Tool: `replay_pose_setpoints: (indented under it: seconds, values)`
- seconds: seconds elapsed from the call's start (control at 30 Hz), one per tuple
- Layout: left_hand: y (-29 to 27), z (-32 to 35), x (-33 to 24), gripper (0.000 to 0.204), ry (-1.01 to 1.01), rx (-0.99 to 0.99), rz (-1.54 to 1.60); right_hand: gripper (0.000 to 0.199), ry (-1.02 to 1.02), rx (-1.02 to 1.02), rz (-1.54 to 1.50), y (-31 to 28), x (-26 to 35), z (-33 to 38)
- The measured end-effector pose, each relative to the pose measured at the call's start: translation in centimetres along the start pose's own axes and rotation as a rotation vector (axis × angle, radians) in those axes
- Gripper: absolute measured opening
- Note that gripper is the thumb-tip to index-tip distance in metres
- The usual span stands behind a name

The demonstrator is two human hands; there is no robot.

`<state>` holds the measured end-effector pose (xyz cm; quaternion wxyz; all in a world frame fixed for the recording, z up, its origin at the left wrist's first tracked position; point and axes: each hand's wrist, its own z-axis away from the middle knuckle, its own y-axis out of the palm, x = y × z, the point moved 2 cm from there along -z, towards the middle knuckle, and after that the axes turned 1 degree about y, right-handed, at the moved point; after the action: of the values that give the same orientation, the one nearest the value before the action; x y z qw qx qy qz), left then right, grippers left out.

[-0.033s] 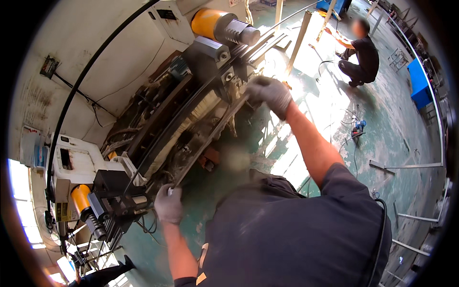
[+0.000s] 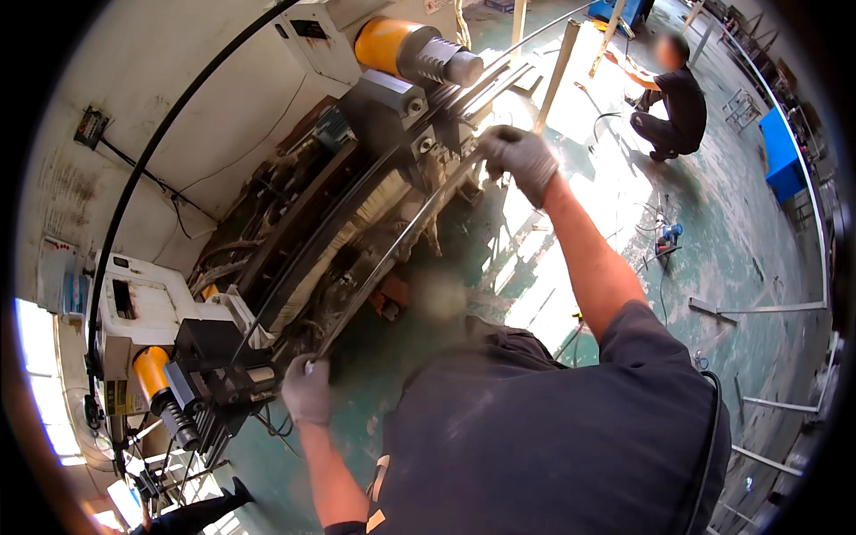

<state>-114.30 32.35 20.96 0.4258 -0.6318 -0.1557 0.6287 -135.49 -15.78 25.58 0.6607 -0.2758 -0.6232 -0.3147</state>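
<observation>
A long, thin metal bar runs slantwise in front of a machine with two orange-and-black cylinder heads. At its far upper end my right hand, in a grey glove, has its fingers closed round it, just beside the upper clamp block. My left hand, also gloved, is closed at the bar's near lower end, close to the lower black head. The fingertips of both hands are partly hidden, and the bar looks slightly blurred.
An orange cylinder tops the machine's far end; another orange cylinder sits at the near end. A black hose arches over the left side. A co-worker crouches at the far right. A blue power tool lies on the green floor.
My right hand has shifted slightly right and up, and my left hand a little left and down. The bar's upper part has moved along with them. The co-worker looks unchanged.
</observation>
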Motion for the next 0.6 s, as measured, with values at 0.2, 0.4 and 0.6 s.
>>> replay_pose_setpoints:
  seconds: [0.2,0.4,0.6]
  values:
    - [-7.0,0.1,7.4,0.021,-0.028,-0.202,-0.088,0.032,-0.160,-0.221,-0.190,-9.3,-3.0,-7.8]
    - [-9.4,0.6,2.3,0.023,-0.024,-0.288,0.010,0.029,-0.168,-0.279,-0.349,-7.7,-4.4,-12.1]
    - [-9.8,1.2,0.6,0.023,0.004,-0.368,-0.040,0.023,-0.182,-0.309,-0.407,-5.6,-2.7,-13.9]
